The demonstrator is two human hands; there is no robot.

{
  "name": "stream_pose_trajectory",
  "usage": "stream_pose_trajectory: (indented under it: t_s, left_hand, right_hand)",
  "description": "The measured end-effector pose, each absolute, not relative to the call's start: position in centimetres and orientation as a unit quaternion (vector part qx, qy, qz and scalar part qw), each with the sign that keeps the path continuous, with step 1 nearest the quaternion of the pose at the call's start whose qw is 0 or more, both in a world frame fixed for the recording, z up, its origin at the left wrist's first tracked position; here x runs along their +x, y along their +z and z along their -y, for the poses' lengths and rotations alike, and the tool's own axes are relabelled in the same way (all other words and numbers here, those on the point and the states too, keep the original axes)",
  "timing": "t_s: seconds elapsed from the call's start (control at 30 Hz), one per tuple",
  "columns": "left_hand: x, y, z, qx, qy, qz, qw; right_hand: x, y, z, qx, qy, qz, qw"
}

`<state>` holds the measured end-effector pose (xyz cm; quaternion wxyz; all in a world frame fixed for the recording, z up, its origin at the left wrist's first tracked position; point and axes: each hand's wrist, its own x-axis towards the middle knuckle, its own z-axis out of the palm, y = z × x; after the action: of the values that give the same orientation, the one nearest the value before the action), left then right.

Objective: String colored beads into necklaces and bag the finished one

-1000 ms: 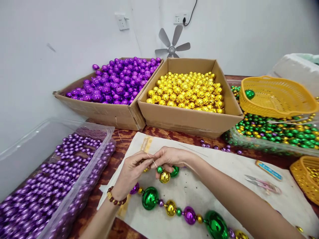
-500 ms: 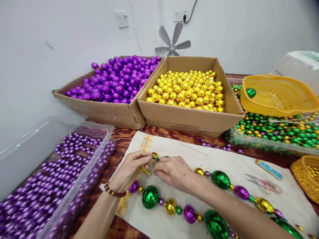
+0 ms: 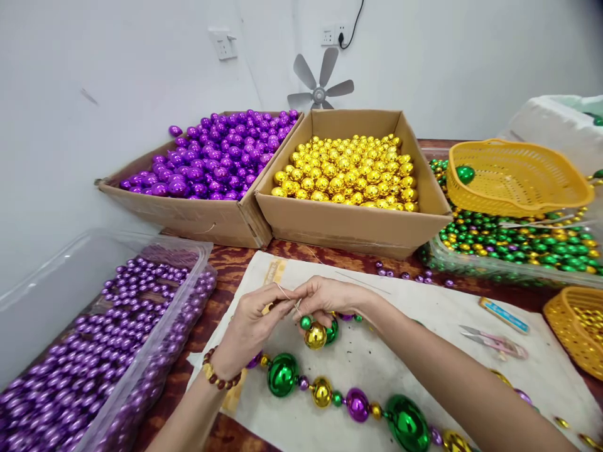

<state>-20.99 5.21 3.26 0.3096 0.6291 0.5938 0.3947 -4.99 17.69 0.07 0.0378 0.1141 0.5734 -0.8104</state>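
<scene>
Over the white cloth, my left hand [image 3: 257, 317] is closed in a pinch on a thin string [image 3: 284, 292]. Close against it, my right hand [image 3: 330, 298] also pinches the string, its fingertips almost touching the left ones. Just below the right fingers hang a small green bead [image 3: 306, 322] and a gold ball [image 3: 315, 336], with a larger green ball partly hidden behind. Nearer to me, a garland of balls lies across the cloth, with a big green ball [image 3: 283, 375], a gold ball [image 3: 322, 392] and a purple ball [image 3: 357, 404]. The right forearm covers part of the strand.
Cardboard boxes of purple balls [image 3: 214, 157] and gold balls [image 3: 346, 169] stand at the back. A clear bin [image 3: 200, 251] of purple beads is at left. Right are a yellow basket [image 3: 518, 204], thread snips [image 3: 494, 342], a blue-labelled packet [image 3: 504, 314] and loose purple beads [image 3: 405, 275].
My right hand has risen slightly, and the strand on the right has been drawn leftward, so its gold and green balls now hang below my fingers. The view has shifted slightly.
</scene>
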Motion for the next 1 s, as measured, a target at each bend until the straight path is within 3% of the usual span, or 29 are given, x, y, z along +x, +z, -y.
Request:
stream_pose_trajectory:
  t_s: [0.2,0.53,0.8,1.0]
  left_hand:
    - [-20.5,2.1,-5.2,0.649,0.430,-0.584,0.229]
    - [-19.9,1.1,-5.3,0.473,0.558,-0.600,0.324]
    - [-19.6,1.0,-6.1,0.298,0.687,-0.502,0.432]
    - [-19.3,1.7,-6.8,0.215,0.716,-0.427,0.509]
  right_hand:
    - [-5.4,-0.9,-16.4,0.149,-0.836,-0.528,-0.014]
    - [-5.8,-0.8,-16.4,0.225,-0.770,-0.570,-0.176]
    - [-2.8,0.9,-16.2,0.210,-0.626,-0.734,-0.156]
    - [0.5,2.2,-16.4,0.215,-0.499,-0.833,-0.106]
